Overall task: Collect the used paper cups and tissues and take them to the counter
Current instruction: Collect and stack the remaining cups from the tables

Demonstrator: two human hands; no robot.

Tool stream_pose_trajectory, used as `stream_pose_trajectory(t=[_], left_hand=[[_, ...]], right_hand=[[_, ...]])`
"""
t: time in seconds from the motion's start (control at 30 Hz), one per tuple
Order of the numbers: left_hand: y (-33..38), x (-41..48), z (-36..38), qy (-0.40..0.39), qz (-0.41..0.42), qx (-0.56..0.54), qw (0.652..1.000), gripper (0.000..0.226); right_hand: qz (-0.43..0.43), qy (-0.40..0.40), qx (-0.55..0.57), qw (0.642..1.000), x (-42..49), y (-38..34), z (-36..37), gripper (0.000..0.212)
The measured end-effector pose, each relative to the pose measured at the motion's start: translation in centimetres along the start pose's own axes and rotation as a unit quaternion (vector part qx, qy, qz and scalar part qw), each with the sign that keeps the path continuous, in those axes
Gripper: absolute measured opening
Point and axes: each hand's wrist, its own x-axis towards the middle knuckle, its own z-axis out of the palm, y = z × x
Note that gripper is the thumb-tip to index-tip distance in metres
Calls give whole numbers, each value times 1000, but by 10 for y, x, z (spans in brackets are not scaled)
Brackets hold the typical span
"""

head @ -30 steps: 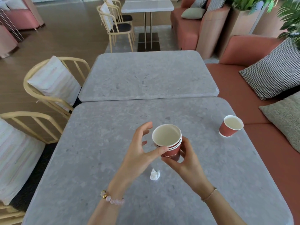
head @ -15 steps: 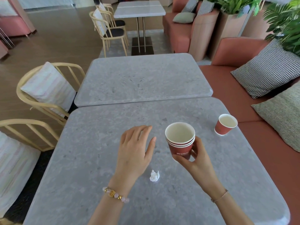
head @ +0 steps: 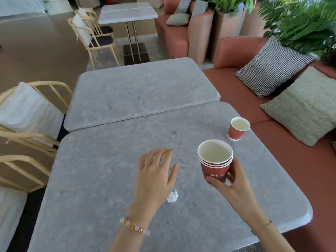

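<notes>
My right hand grips a stack of three nested red paper cups from below and lifts it above the grey stone table. My left hand hovers palm down over the table, fingers apart and holding nothing, just left of the stack. A small crumpled white tissue lies on the table below my left hand's thumb. One more red paper cup stands upright near the table's right edge.
A second grey table abuts the far side. Wooden chairs with white cushions stand on the left. A red bench with a checked pillow and a beige pillow runs along the right. Plants stand behind it.
My left hand let go of the cup stack and turned palm down over the table. My right hand carried the stack to the right and a little up.
</notes>
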Motion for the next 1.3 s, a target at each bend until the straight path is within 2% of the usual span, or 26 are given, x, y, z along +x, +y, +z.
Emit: stream_pose_trajectory(t=[0.37,0.63,0.73,0.87,1.0,1.23,1.3], left_hand=[[36,1,18,-54,33,-11,998,43],[109,33,59,-62,25,-21,998,43],[143,49,81,-68,13,-14,997,42],[180,64,111,-61,-9,-15,998,31],[209,79,135,-62,-37,-19,997,33],[228,105,180,-48,-61,-28,997,35],[227,111,195,-55,-94,-49,993,36]], right_hand=[[2,25,19,1000,7,12,-34,66],[-7,3,15,1000,44,26,-105,65],[-7,-24,23,999,62,34,-140,65],[4,-47,26,999,89,46,-181,63],[3,-70,29,997,114,55,-209,67],[11,-73,39,996,144,66,-236,65],[22,-76,41,996,152,70,-239,66]])
